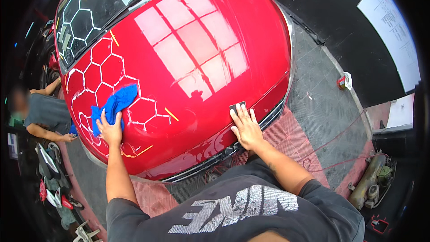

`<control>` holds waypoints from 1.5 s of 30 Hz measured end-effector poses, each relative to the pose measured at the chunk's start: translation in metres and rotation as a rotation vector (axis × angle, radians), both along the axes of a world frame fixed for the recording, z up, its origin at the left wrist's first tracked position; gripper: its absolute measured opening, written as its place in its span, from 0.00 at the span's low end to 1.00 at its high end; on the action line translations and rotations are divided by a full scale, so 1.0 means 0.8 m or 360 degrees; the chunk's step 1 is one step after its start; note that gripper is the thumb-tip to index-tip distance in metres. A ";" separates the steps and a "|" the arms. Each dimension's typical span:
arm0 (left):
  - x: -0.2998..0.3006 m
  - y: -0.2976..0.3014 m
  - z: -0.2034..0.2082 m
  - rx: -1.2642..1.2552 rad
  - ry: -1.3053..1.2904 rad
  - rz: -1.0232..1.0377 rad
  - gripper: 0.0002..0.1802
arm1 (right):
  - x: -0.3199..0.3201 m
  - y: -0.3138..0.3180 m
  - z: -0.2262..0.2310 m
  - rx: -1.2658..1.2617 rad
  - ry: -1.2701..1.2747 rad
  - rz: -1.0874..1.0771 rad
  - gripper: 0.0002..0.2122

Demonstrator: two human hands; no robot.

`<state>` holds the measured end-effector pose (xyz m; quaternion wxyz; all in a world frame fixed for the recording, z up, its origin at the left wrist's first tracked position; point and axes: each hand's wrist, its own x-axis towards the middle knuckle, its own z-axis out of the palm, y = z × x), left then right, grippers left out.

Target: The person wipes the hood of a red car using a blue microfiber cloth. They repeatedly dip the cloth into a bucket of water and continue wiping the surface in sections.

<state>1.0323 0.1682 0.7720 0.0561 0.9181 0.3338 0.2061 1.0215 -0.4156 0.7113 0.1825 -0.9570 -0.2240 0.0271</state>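
A glossy red car hood (264,54) fills the middle of the view, with window reflections and wet-looking streaks on it. My left hand (110,131) rests on a crumpled blue cloth (120,101), its fingers curled into the fabric. The cloth lies over a pattern of white hexagon outlines (112,68) on the hood's left side. Near the hood's front edge, my right hand (247,129) presses a small dark square sheet (234,107), perhaps sandpaper, against the paint. My fingers cover much of that sheet.
Another person (48,114) stands at the car's left side, one hand by something blue. Short yellow strips (171,114) mark the hood. A red-and-white can (344,81) stands on the right; a thin red hose (333,168) crosses the tiled floor. Motorcycle parts (372,181) lie at lower right.
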 end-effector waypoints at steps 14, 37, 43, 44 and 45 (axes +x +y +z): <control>-0.006 0.085 -0.033 0.0176 -0.0052 0.0213 0.43 | 0.629 0.172 0.139 -0.0033 -0.0269 0.0101 0.29; 0.023 0.059 -0.015 0.0146 0.0003 0.0301 0.46 | 0.052 -0.013 0.017 -0.0029 -0.0041 0.0105 0.32; 0.015 0.060 -0.011 0.0166 0.0020 0.0339 0.45 | 0.188 0.025 0.065 -0.0034 -0.0280 0.0127 0.31; 0.015 0.058 -0.011 0.0176 0.0023 0.0343 0.45 | 0.244 0.037 0.076 -0.0019 -0.0297 0.0116 0.31; 0.012 0.063 -0.015 0.0150 -0.0026 0.0304 0.45 | 0.307 0.052 0.086 -0.0004 -0.0313 0.0109 0.30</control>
